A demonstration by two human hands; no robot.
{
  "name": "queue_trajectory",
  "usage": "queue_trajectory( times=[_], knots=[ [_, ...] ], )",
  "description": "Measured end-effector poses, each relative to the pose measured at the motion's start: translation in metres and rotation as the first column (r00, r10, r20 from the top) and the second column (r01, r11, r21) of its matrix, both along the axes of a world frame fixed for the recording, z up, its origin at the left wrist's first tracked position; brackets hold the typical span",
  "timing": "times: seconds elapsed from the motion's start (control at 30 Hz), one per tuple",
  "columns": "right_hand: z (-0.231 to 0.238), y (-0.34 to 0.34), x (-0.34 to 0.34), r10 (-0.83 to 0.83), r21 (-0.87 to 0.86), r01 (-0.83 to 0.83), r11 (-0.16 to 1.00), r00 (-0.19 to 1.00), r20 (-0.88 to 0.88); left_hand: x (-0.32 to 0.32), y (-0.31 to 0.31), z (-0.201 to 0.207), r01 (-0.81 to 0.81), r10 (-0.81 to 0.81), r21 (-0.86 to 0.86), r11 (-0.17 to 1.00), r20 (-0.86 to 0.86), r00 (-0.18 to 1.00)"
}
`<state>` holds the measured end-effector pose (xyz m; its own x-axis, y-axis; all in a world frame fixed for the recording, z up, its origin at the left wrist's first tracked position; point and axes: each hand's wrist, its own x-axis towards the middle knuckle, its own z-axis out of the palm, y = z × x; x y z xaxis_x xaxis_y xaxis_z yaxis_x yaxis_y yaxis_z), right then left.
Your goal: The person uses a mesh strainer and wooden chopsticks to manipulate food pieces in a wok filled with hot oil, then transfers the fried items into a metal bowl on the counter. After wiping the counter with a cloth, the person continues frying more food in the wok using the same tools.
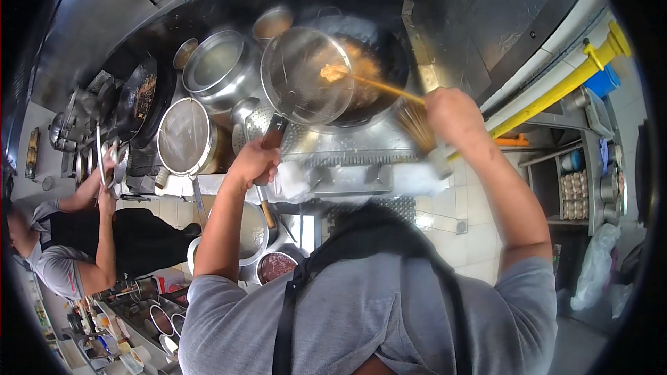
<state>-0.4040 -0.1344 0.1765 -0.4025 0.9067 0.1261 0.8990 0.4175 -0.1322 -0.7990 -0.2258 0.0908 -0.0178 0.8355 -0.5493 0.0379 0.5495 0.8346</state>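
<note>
1. The left hand [251,164] is clamped round the brown handle of a round mesh strainer [295,90], above the stove's front edge.
2. The right hand [451,114] is closed on a slim wooden utensil [389,88]; whether it is one stick or a pair, I cannot tell.
3. The utensil's far end meets a golden fried piece [334,72] over the strainer's mesh. Whether the piece rests on the mesh or is held just above it is unclear.
4. The strainer overlaps the left side of a big dark wok [390,52], towards the stove's back edge.
5. Below the right hand, near the stove's front right corner, is a bristled brush [415,126], partly blurred.
6. Left of the held strainer stands a wide metal pot [243,73], with a small bowl [272,22] behind, nearer the back edge.
7. Towards the stove's front edge, beyond the left hand, a ladle [243,110] lies near a second mesh strainer [184,135].
8. Farther left, another wok [128,105] holds dark bits.
9. Beside it, a co-worker [73,253] in a dark apron grips a metal utensil.
10. Well off to the right run a yellow pipe [556,92] and a shelf with stacked egg trays [575,194].
</note>
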Motion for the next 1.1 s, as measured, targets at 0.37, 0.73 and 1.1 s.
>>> queue_trajectory(
  times=[0.37,0.73,1.1],
  knots=[
    [0.055,-0.006,-0.014,-0.071,-0.088,0.088,0.992,0.98,0.186,0.03,0.026,0.032,0.263,-0.233,0.05,0.963,-0.326,0.916],
    [0.024,-0.007,0.025,-0.153,-0.165,0.184,0.969,0.971,0.185,0.043,0.032,0.012,0.236,-0.2,0.042,0.971,-0.406,0.892],
    [0.017,0.004,-0.009,-0.179,-0.248,0.211,0.945,0.973,0.145,0.048,0.034,0.021,0.425,-0.31,0.082,0.901,-0.564,0.765]
  ],
)
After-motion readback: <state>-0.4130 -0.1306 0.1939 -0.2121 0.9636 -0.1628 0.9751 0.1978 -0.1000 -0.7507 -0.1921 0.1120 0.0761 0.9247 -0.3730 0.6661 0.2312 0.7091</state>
